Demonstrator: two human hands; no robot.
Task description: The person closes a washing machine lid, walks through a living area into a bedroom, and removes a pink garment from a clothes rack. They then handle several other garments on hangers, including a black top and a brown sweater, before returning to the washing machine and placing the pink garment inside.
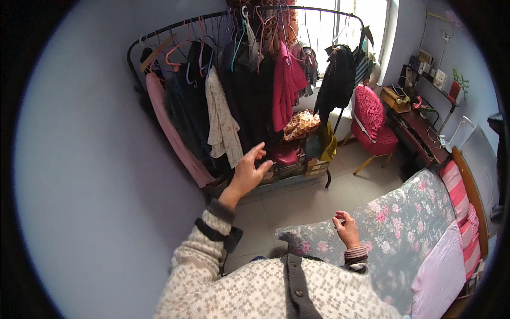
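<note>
From the head camera: one clothes rack (159, 32), one red chair (372, 119), one bed (409, 223) with a flowered cover and one desk (419, 133) by the window. The hanging clothes crowd together too tightly to count; a cream garment (222, 125) and a magenta jacket (284, 90) stand out. The bags under the rack are hard to make out, and the bed is cut off at the rim. The left hand (248, 173) reaches toward the rack, fingers spread wide, holding nothing, near the cream garment. The right hand (346, 228) hovers loosely curled over the bed, empty.
</note>
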